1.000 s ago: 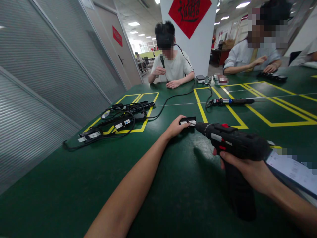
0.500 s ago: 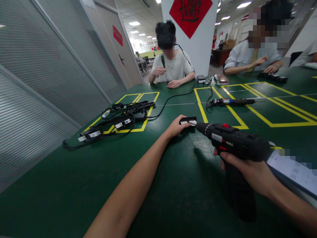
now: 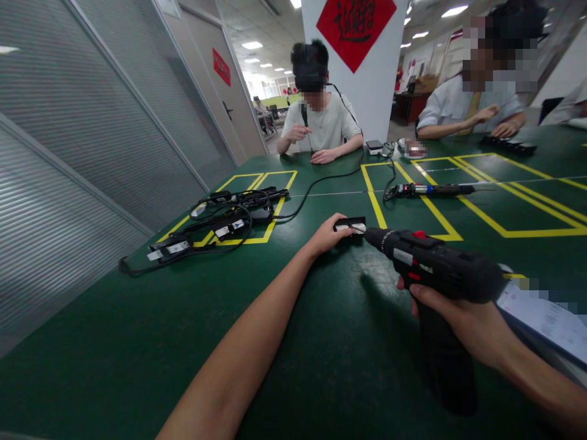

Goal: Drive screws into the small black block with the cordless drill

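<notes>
My right hand (image 3: 452,308) is wrapped round the grip of a black cordless drill (image 3: 435,263) with red buttons. Its chuck points left, and a thin bit reaches a small black and white part (image 3: 359,223) on the green table (image 3: 316,342). From the left side, my left hand (image 3: 328,235) grips that part and holds it against the tabletop. Whether the bit's tip sits in a screw is too small to tell. The fingertips of my left hand are partly hidden behind the part.
Black devices with cables (image 3: 229,214) lie at the left inside yellow tape. A corded screwdriver-like tool (image 3: 426,189) lies farther right. Papers (image 3: 541,318) are by my right forearm. Across the table a person (image 3: 321,122) holds a screwdriver, and another person (image 3: 472,110) sits at the right.
The whole view has shifted very slightly. Both hands, the drill and the small part keep the same positions relative to each other.
</notes>
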`<state>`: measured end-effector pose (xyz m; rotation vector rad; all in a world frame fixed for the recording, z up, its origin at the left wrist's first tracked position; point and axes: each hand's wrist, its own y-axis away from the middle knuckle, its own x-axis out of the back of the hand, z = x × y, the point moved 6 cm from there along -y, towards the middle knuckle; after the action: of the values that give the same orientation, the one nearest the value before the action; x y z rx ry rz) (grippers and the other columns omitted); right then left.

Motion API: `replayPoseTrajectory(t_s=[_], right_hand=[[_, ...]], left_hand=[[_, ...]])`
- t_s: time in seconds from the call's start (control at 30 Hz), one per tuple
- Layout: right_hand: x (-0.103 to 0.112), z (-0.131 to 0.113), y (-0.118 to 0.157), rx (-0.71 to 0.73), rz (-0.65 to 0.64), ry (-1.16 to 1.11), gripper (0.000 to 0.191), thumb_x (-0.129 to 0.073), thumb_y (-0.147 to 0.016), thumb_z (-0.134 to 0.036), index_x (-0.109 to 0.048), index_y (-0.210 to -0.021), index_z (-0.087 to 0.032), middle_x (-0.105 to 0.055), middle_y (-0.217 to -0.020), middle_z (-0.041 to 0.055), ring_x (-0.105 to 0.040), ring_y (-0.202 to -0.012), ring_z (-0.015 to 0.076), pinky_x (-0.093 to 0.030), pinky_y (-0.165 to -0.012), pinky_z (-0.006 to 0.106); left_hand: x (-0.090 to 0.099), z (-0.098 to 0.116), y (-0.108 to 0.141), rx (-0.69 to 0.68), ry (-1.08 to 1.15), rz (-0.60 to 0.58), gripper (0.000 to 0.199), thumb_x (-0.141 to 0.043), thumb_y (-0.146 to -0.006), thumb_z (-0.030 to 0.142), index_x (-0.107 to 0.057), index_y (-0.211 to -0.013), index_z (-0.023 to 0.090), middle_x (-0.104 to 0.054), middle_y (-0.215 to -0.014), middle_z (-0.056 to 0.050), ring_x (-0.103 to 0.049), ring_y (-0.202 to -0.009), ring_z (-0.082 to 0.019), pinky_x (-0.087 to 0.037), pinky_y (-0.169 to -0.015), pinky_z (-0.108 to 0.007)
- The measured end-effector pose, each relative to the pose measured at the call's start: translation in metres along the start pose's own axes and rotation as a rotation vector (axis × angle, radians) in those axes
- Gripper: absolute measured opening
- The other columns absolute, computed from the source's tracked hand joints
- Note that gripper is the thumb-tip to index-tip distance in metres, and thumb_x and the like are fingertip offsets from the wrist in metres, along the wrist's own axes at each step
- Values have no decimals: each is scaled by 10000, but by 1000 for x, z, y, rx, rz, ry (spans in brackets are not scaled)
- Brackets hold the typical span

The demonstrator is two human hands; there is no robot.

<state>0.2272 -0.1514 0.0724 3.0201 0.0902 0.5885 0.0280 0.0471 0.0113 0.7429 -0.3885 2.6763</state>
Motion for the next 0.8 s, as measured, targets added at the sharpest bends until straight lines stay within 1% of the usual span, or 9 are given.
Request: replayPoseTrajectory(t_s=[0.1,0.17,0.27,0.4,0.53,0.67,0.8], right_hand=[[0,2,0,-1,-7,-28,138,-579,-842,-363,-659,-822,-252,-664,-726,7,-626,-677,191,-493,-636,347],[-1,4,-1,-2,-21,-32,143,-577,-849,-373,-659,-839,-257,-666,-753,2,-620,-685,179,-492,-652,335],[-1,7,-2,-7,-38,-25,152,-575,-852,-394,-654,-841,-265,-652,-729,-8,-610,-684,175,-486,-645,320],[-1,6,-2,-29,-42,-41,153,-587,-840,-404,-652,-864,-268,-651,-726,-4,-609,-679,186,-481,-616,321],[0,5,-2,-41,-32,-23,170,-590,-834,-405,-664,-788,-259,-663,-711,1,-613,-693,189,-480,-648,325],[2,6,-2,-47,-34,6,168,-575,-844,-385,-667,-797,-252,-657,-673,-6,-605,-651,179,-464,-620,321],[2,6,-4,-66,-27,7,212,-580,-833,-422,-664,-795,-232,-663,-664,1,-601,-629,178,-455,-596,319]], left_hand=[[0,0,1,-8,8,-14,443,-599,-742,461,-538,-1076,175,-608,-885,-16,-553,-743,-147,-433,-648,-248],[0,1,1,-20,8,-20,459,-603,-742,476,-536,-1082,176,-605,-883,-16,-548,-733,-142,-426,-632,-242],[1,2,1,-39,5,-22,479,-613,-737,490,-534,-1089,175,-600,-882,-17,-538,-726,-134,-417,-619,-234],[1,2,1,-59,-14,-14,485,-636,-727,479,-535,-1087,170,-592,-891,-21,-534,-739,-129,-420,-640,-234],[0,0,0,-57,-4,-28,508,-649,-719,479,-526,-1101,168,-591,-892,-23,-535,-736,-129,-423,-639,-236],[0,-4,-1,-59,6,-29,534,-663,-706,485,-521,-1112,170,-595,-897,-23,-540,-741,-130,-429,-649,-241],[-1,-4,-1,-69,22,-32,521,-674,-700,459,-523,-1101,163,-593,-904,-24,-541,-752,-128,-431,-658,-238]])
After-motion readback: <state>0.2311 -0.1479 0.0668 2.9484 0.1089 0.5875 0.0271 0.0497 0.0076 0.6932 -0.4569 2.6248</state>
